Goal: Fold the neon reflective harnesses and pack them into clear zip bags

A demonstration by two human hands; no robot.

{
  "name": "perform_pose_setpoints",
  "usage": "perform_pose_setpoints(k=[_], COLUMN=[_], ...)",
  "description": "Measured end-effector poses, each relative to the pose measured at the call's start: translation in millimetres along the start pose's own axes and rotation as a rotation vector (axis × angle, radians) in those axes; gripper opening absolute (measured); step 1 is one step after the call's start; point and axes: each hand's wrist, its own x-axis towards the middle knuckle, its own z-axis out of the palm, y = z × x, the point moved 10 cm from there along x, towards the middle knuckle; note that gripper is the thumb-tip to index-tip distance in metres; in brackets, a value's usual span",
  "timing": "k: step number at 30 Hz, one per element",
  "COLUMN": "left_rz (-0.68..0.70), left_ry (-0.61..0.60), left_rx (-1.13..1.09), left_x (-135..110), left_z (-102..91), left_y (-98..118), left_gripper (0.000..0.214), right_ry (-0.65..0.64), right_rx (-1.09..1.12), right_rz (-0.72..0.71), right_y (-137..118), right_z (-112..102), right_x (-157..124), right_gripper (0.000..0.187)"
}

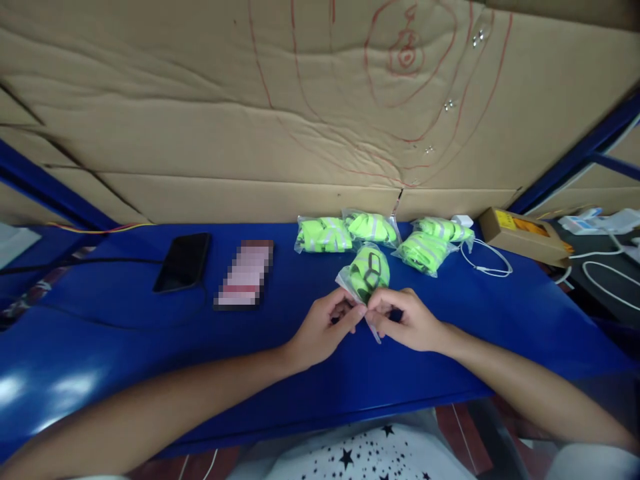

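My left hand (327, 327) and my right hand (403, 320) meet over the blue table (125, 347), both pinching the near edge of a clear plastic bag (367, 272) that holds a folded neon-green strap with a dark buckle. The bag stands up from my fingertips, tilting away from me. Behind it lie several more sealed bags of neon-green straps (324, 235), in a loose row near the cardboard wall.
A black phone (183, 261) with a cable and a second blurred phone (246, 273) lie left of centre. A white cable (487, 260) and a brown and yellow box (525, 235) sit at the right. A cardboard sheet (300, 100) closes off the back.
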Motion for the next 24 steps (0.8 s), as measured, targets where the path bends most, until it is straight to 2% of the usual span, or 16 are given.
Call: perform_pose_setpoints(k=[4, 8, 14, 18, 21, 24], left_rz=[0.011, -0.01, -0.053, -0.084, -0.1, -0.117], left_ry=[-0.014, -0.012, -0.048, -0.042, -0.016, 0.004], left_rx=[-0.006, 0.007, 0.106, 0.189, 0.112, 0.013], left_x=[1.1, 2.2, 1.6, -0.8, -3.0, -4.1], left_z=[2.5, 2.3, 3.5, 4.5, 5.7, 6.3], left_y=[2.8, 2.4, 2.7, 1.0, -1.4, -5.2], left_gripper=[0.032, 0.031, 0.033, 0.039, 0.039, 0.036], right_ry=[0.04, -0.002, 0.025, 0.175, 0.261, 0.346], right_rx=[-0.205, -0.298, -0.292, -0.509, -0.671, -0.708], right_rz=[-0.065, -0.08, 0.01, -0.029, -0.134, -0.144], right_y=[-9.4, -8.4, 0.6, -4.9, -18.2, -26.5], right_z=[-3.4, 2.6, 2.4, -2.7, -6.4, -30.4], right_x=[-3.9, -7.1, -7.7, -8.3, -10.2, -11.9], right_gripper=[0.009, 0.008, 0.012, 0.015, 0.014, 0.011])
